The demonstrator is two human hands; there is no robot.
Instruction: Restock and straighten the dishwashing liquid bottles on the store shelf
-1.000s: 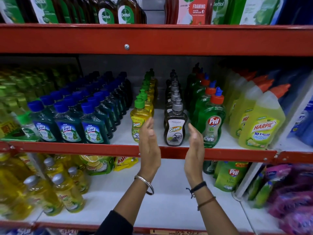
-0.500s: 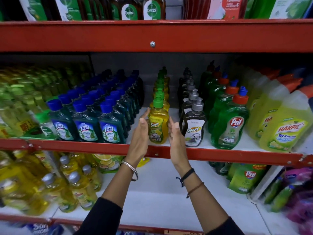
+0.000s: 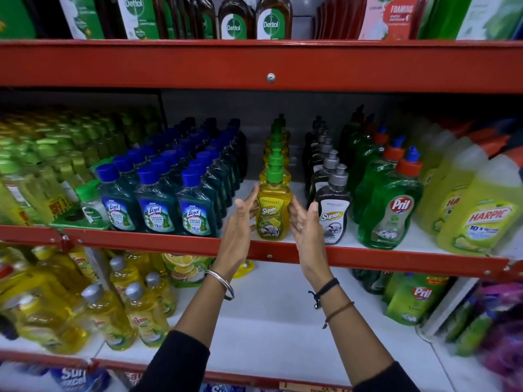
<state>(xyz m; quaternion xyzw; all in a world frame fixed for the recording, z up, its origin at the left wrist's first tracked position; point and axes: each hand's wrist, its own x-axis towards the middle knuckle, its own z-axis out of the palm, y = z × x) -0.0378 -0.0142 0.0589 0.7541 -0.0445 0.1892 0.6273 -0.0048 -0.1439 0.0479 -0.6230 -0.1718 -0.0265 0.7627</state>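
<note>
Yellow bottle: the front yellow Super bottle [image 3: 273,215] stands upright at the lip of the red middle shelf [image 3: 141,241], near the centre of the view, heading a single file of like bottles running back toward 12 o'clock.
Neighbours: a dark Super bottle [image 3: 332,212] stands just beside it at 3 o'clock; blue-capped Lizol bottles [image 3: 155,210] stand at 9 o'clock, with a strip of bare shelf between.
Left hand: the left hand [image 3: 243,219] is spread flat, fingers straight, cupping the bottle's left flank; the fingertips seem to touch it, with no closed grasp.
Right hand: the right hand [image 3: 304,222] is likewise open and flat along the right flank, at or just off the plastic; contact cannot be told for sure.
Handling: probably a full bottle, so fairly heavy for its size; glossy plastic, likely slippery, with walls that give a little under pressure.
Where to hold: the narrowed waist at label height, both palms opposed, looks best for nudging; the green pump cap [image 3: 274,169] is a poor hold.
Risk: a hard sideways push could topple the dark neighbour.
</note>
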